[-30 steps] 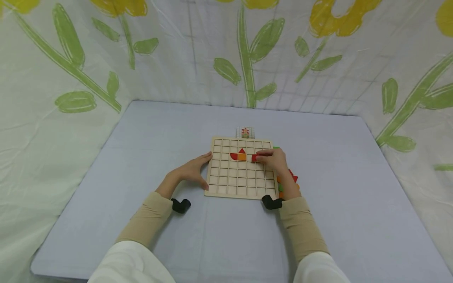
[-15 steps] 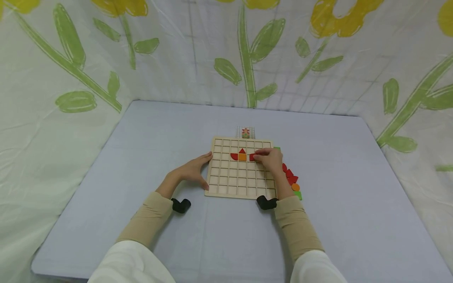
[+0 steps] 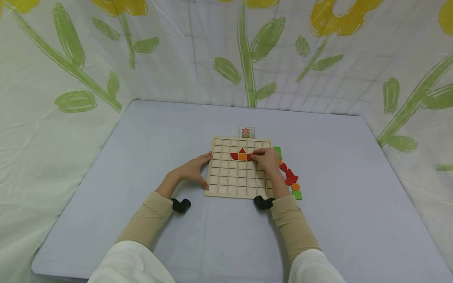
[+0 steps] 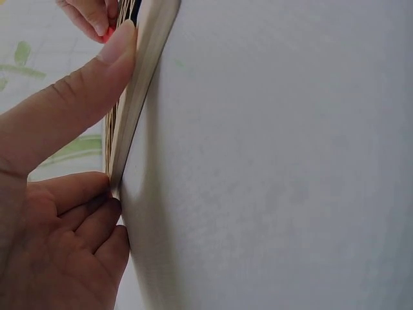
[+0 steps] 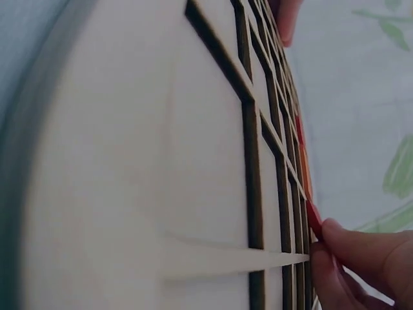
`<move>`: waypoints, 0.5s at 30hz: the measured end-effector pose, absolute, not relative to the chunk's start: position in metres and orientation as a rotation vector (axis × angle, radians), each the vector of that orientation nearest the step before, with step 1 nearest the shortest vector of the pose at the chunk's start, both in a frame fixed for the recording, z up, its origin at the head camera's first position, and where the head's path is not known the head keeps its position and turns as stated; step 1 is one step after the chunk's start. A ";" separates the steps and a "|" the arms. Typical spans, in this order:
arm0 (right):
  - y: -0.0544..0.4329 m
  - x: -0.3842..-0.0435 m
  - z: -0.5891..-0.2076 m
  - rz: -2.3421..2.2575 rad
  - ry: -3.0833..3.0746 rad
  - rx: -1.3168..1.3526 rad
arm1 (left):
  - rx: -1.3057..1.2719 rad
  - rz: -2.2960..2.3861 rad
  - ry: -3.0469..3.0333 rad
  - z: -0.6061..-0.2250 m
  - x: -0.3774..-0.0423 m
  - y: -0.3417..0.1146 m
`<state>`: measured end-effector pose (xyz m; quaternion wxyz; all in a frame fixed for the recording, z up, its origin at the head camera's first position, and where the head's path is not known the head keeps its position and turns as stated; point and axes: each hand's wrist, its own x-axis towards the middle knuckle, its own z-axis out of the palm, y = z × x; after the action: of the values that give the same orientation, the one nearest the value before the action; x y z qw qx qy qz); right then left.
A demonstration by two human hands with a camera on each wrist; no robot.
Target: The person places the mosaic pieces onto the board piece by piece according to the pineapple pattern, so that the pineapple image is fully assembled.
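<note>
The right hand [image 3: 267, 160] pinches a red piece [image 3: 249, 157] between thumb and fingers, just right of the orange square [image 3: 242, 157] on the wooden grid board [image 3: 226, 196]. The left hand [image 3: 191, 169], thumb and fingers spread apart, touches the board's left edge. Loose coloured pieces [image 3: 290, 173] line the right edge; a pattern card [image 3: 245, 132] adjoins the far edge; tabletop [image 3: 162, 133] stretches wide on both sides

Shows yellow flowers [image 3: 323, 22] and green leaves [image 3: 268, 38] on white sheeting [image 3: 170, 74] behind and beside a pale table [image 3: 354, 196].
</note>
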<state>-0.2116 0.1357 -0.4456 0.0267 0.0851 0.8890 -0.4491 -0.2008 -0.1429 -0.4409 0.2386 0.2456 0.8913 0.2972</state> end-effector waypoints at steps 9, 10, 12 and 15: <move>0.130 -0.212 -0.445 -1.275 2.846 0.206 | 0.668 0.820 2.439 -0.440 -0.201 -0.143; 0.130 -0.212 -0.445 -1.261 2.857 0.199 | 0.668 0.821 2.439 -0.440 -0.201 -0.143; 0.129 -0.212 -0.445 -1.221 2.887 0.173 | 0.671 0.824 2.438 -0.440 -0.201 -0.143; 0.127 -0.212 -0.444 -1.159 2.931 0.121 | 0.675 0.829 2.436 -0.440 -0.201 -0.142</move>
<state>-0.2122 0.1271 -0.4441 -0.0063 0.0384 0.9293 -0.3674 -0.2007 -0.1422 -0.4400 0.2386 0.2466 0.8893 0.3025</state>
